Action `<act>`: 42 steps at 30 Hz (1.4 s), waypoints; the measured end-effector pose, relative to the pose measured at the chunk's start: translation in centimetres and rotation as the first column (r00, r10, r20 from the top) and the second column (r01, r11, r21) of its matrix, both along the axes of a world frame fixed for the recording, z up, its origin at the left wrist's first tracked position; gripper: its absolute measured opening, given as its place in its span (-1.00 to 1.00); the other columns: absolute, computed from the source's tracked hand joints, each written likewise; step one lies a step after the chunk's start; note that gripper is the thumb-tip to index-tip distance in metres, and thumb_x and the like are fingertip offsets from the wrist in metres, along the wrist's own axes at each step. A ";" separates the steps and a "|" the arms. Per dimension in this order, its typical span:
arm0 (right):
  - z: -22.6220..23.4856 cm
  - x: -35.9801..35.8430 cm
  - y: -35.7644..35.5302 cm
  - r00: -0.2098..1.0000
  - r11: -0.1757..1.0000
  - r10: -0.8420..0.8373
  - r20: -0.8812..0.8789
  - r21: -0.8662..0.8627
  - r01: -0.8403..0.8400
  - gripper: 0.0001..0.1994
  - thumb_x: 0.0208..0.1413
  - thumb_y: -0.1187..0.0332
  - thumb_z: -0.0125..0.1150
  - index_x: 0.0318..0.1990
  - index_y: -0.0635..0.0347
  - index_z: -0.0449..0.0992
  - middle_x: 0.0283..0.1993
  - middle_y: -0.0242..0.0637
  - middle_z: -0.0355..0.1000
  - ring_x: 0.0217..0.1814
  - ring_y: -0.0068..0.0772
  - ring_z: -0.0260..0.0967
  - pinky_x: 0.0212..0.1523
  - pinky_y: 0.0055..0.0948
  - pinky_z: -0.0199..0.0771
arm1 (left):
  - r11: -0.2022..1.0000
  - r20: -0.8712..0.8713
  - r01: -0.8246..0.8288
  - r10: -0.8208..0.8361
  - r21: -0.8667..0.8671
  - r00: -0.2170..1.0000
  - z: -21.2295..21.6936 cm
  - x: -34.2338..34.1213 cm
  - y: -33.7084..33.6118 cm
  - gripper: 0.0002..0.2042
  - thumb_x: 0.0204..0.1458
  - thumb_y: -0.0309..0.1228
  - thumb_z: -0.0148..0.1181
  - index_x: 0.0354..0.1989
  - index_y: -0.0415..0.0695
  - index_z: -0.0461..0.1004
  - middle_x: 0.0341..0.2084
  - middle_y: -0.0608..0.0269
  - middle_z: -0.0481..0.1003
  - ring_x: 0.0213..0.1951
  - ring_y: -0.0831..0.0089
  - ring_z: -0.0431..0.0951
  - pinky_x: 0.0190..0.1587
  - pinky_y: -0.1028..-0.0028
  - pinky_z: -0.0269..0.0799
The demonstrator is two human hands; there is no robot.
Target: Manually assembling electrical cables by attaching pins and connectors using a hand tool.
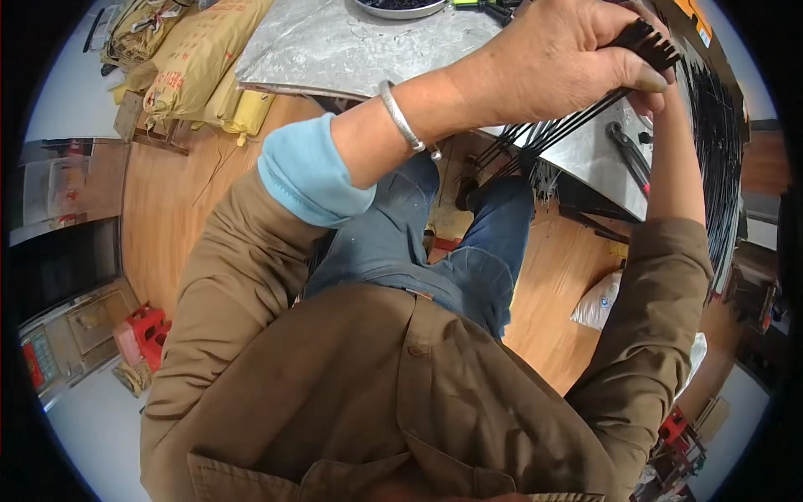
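My left hand (569,63), with a silver bangle at the wrist, reaches across to the upper right. Its thumb and fingers are closed on a bundle of thin black wires (573,124) with a black, comb-like toothed end (651,43). The wires trail down and left past the table edge. My right hand (651,102) meets the left at the bundle; its curled fingers press in just under the left thumb, and most of it is hidden. Below the hands, pliers (629,156) with dark jaws and a red-marked handle rest on the grey table (335,46).
A round dish (401,8) of small dark pieces stands at the table's far side, beside a green-and-black tool (493,8). Many long black wires (718,142) hang along the right. Yellow sacks (205,58) are piled at far left. A white bag (598,301) sits on the wooden floor.
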State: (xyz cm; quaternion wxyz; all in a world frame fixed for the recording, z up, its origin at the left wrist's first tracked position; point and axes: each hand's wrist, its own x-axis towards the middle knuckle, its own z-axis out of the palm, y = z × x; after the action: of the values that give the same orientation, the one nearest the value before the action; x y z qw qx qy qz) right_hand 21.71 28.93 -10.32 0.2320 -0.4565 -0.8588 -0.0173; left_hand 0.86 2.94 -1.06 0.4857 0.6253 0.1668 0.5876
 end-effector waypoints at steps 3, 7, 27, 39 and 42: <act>0.2 0.5 -2.4 0.997 1.000 0.019 -0.073 -0.010 -0.020 -0.73 0.03 0.31 0.09 -0.17 0.29 0.47 -0.26 -0.08 0.48 -0.21 -0.20 0.44 -0.13 -0.34 0.41 | 1.000 0.009 0.019 -0.019 0.003 1.000 -0.5 0.1 -0.4 -0.87 0.15 -0.56 -0.01 -0.23 -0.33 0.46 -0.47 0.30 0.51 -0.40 0.63 0.46 -0.29 0.60 0.45; 1.0 0.0 -3.7 0.985 0.999 0.035 -0.168 -0.013 -0.038 -0.77 0.00 0.34 0.11 -0.26 0.33 0.49 -0.33 -0.05 0.49 -0.29 -0.16 0.43 -0.20 -0.28 0.40 | 0.998 0.037 0.036 -0.034 -0.049 0.999 -0.6 0.3 -0.8 -0.86 0.15 -0.54 0.00 -0.23 -0.34 0.45 -0.45 0.28 0.52 -0.37 0.61 0.49 -0.26 0.58 0.48; 5.0 7.4 -6.1 0.897 0.882 -0.438 0.058 -0.163 0.442 -0.63 0.07 -0.01 0.05 -0.13 -0.01 0.55 -0.19 -0.13 0.51 -0.09 -0.05 0.44 -0.13 -0.19 0.39 | 0.983 0.002 0.100 -0.101 -0.154 0.995 0.3 -0.6 -1.2 -0.86 0.19 -0.48 0.00 -0.19 -0.27 0.45 -0.38 0.33 0.53 -0.30 0.65 0.49 -0.21 0.59 0.44; 0.3 22.1 -5.7 0.547 0.585 -0.712 0.441 -0.060 0.809 -0.54 0.05 -0.02 -0.01 0.04 -0.01 0.45 0.05 -0.08 0.42 0.13 -0.01 0.34 0.06 -0.10 0.34 | 0.957 0.023 0.124 -0.122 -0.263 0.992 0.4 -0.4 -0.3 -0.82 0.18 -0.44 0.04 -0.11 -0.26 0.43 -0.32 0.27 0.55 -0.27 0.62 0.51 -0.20 0.61 0.45; -0.3 21.8 -5.2 0.518 0.564 -0.728 0.449 -0.039 0.825 -0.54 0.07 -0.02 -0.05 0.03 0.02 0.45 0.07 -0.07 0.40 0.14 0.01 0.32 0.06 -0.09 0.33 | 0.950 0.047 0.149 -0.141 -0.273 0.989 0.3 -0.5 -0.3 -0.80 0.18 -0.44 0.04 -0.09 -0.27 0.42 -0.32 0.25 0.55 -0.26 0.60 0.52 -0.19 0.60 0.46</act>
State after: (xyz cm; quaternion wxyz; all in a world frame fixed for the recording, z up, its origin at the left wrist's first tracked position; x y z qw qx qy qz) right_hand 43.53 23.77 -10.57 -0.0322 -0.8058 -0.5825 -0.1016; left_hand 0.39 2.61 -0.80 0.6122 0.5540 0.1942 0.5296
